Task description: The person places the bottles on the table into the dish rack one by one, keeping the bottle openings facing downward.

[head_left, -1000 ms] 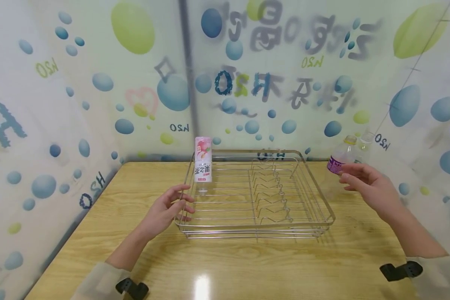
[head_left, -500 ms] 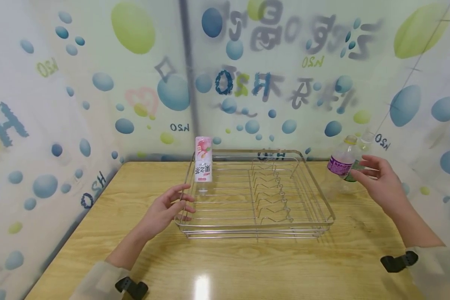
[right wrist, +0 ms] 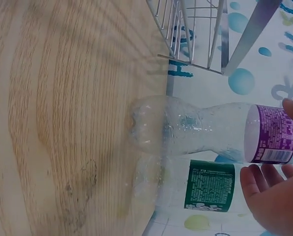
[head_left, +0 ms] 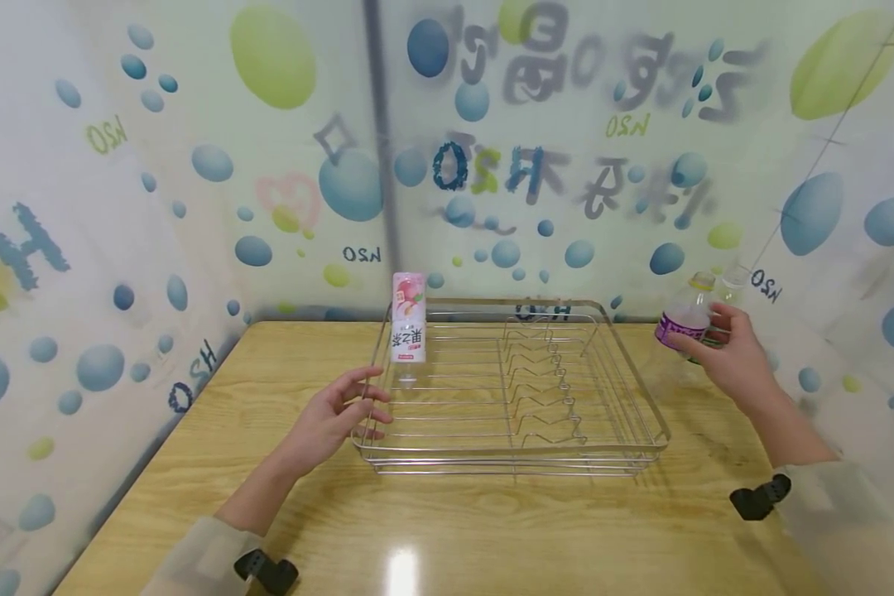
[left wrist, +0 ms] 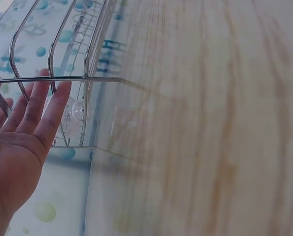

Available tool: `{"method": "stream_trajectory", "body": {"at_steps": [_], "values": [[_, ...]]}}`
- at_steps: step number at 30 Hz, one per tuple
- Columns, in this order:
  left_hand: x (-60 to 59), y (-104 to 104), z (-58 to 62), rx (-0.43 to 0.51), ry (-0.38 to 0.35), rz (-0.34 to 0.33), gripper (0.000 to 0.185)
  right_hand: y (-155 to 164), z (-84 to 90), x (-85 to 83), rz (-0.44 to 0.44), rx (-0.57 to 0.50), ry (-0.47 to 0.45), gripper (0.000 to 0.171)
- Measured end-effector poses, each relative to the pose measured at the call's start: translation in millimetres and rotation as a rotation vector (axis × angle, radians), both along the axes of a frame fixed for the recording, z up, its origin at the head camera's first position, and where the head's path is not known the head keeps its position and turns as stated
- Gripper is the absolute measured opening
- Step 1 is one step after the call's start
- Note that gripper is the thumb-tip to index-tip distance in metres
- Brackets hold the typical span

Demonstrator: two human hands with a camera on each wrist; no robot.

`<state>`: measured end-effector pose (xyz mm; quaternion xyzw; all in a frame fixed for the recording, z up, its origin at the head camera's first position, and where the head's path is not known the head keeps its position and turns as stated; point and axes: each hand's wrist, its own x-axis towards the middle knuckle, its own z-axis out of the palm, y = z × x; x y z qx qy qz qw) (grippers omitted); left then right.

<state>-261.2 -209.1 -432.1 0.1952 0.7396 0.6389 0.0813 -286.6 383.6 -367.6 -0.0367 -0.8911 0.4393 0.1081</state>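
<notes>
Wooden table (head_left: 566,530), wire rack (head_left: 510,449), purple-label bottle (right wrist: 210,130) standing at its right.
I judge the bottle light, squeezable, slippery; best gripped at the label (right wrist: 274,135), where the right hand (head_left: 733,352) curves its fingers around. The left hand (head_left: 330,420), fingers loosely extended, grasps nothing beside the rack.

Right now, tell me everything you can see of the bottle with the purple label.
The purple-labelled bottle looks like clear plastic, waisted, with a yellowish cap and a barcode on its label. It stands roughly upright on the table, right of the wire rack, beside the green-labelled bottle. The right grip flanks its label; firm contact is unclear.
</notes>
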Motion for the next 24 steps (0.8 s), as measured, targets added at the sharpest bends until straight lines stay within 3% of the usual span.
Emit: {"method": "stream_trajectory", "body": {"at_steps": [14, 20, 24], "values": [[-1.0, 1, -2.1, 0.008, 0.010, -0.002, 0.054, -5, -5.2, -3.6, 0.006, -0.012, 0.026, 0.100], [0.1, 1, -0.4, -0.001, 0.001, 0.001, 0.054, -9, -1.9, 1.2, 0.033, -0.004, 0.117, 0.093], [1.0, -2, 0.4, -0.058, 0.014, 0.033, 0.052, -16, 7.1, 5.9, 0.075, 0.015, 0.178, 0.086]]}}
